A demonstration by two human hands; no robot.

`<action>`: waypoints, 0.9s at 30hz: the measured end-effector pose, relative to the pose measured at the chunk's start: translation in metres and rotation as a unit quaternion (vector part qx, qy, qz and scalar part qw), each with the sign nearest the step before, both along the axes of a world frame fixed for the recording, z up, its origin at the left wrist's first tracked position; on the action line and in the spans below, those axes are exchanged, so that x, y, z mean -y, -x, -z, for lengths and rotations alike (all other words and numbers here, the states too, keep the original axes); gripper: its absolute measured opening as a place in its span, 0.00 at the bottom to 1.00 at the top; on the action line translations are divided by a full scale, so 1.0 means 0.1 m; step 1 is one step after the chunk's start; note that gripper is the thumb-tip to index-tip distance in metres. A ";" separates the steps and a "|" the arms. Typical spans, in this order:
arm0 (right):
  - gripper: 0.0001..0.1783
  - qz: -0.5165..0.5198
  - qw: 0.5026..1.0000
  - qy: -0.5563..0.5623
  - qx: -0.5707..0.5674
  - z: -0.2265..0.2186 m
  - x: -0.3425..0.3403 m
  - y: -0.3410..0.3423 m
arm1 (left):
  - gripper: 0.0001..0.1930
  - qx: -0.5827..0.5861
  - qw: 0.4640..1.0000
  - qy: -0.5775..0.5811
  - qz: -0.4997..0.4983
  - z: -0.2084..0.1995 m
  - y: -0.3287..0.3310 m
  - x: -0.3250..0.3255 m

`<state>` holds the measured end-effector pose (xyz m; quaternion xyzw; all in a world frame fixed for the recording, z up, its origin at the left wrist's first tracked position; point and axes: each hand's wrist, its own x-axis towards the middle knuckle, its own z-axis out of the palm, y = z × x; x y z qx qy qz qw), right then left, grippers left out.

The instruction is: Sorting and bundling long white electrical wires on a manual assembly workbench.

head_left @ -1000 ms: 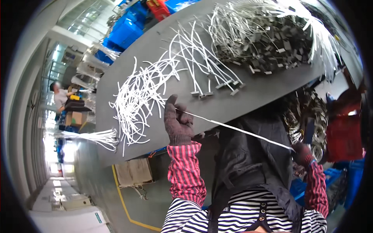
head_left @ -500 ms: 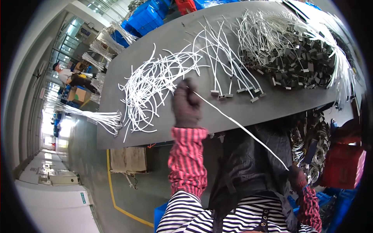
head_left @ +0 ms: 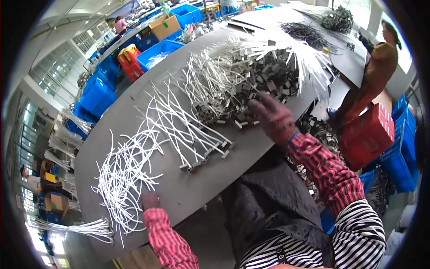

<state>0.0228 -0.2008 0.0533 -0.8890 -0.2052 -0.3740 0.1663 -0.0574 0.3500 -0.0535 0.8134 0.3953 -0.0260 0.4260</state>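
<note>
My right hand (head_left: 272, 117), in a dark reddish glove, reaches over the front edge of a heap of white cables with grey box-shaped connectors (head_left: 264, 80). Its fingers are stretched out and apart, and I see nothing held in them. My left hand (head_left: 150, 200), gloved as well, is low at the right side of a loose tangle of white cables (head_left: 121, 188). Its fingers are blurred and partly hidden, so their hold is unclear. Between the two piles, a small group of white cables (head_left: 179, 130) lies with grey connectors (head_left: 204, 159) toward me.
The grey table (head_left: 179, 201) curves around in front of me. A tied cable bundle (head_left: 85, 228) juts past its left edge. Blue bins (head_left: 156, 53) and a red bin (head_left: 129, 60) stand behind. At right are a red crate (head_left: 367, 136) and another person (head_left: 374, 71).
My view has swung to the right. The single white cable stretched between my hands is no longer seen there. My right hand has come up to the connector heap; my left is beside the tangle.
</note>
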 end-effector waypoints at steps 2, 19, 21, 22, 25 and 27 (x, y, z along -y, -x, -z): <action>0.26 0.075 0.996 0.037 0.007 -0.17 0.28 -0.14 | 0.07 0.178 0.897 0.391 -0.107 -0.13 0.10 0.11; 0.12 -0.147 0.914 -0.135 -0.354 0.20 0.25 2.08 | 0.08 0.121 0.802 0.584 -0.004 -1.04 0.32 4.46; 0.12 -0.167 0.902 -0.203 -0.343 0.19 0.30 2.30 | 0.06 0.095 0.658 0.747 0.020 -0.81 0.26 4.41; 0.13 -0.179 0.884 -0.269 -0.337 0.20 0.38 2.39 | 0.06 0.116 0.714 0.690 -0.036 -0.77 0.30 4.55; 0.13 -0.087 0.736 -0.479 -0.470 0.38 0.80 2.95 | 0.06 0.237 0.735 0.635 -0.032 -0.72 0.20 4.55; 0.11 -0.068 0.800 -0.461 -0.377 0.68 1.08 3.23 | 0.07 0.225 0.719 0.656 -0.045 -0.54 -0.08 4.19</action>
